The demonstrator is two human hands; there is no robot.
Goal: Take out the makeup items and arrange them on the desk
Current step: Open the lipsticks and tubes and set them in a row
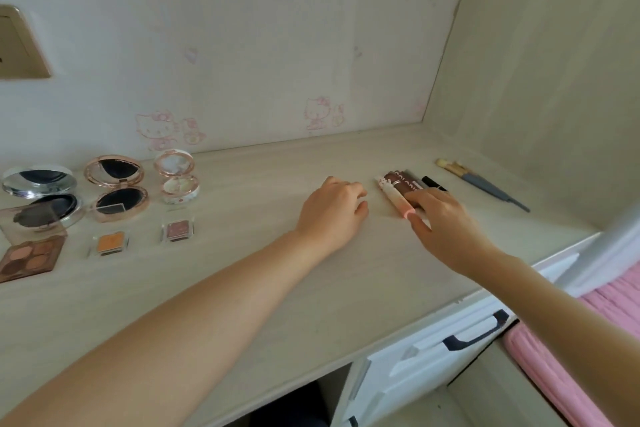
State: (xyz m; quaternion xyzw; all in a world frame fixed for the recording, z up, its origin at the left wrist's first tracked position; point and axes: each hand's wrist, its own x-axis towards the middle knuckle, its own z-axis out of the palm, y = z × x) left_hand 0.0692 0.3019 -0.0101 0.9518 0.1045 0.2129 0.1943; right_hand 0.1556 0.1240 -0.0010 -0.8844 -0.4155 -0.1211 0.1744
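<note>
Pink-capped and slim, the pale lip tube (394, 199) sits under our right hand (446, 229), whose fingers (420, 199) lie fairly straight across the row, pressing rather than pinching. We should nudge it flush against the brown lip-gloss tube (401, 182) and black liner pen (433, 183). Our left hand (332, 211) rests loosely curled, holding nothing, on the pale wood-grain desk (242, 288); it should stay clear.

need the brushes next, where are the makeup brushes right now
In the head view the makeup brushes lie at the far right of the desk near the side wall, just right of the row of tubes under the right hand.
</note>
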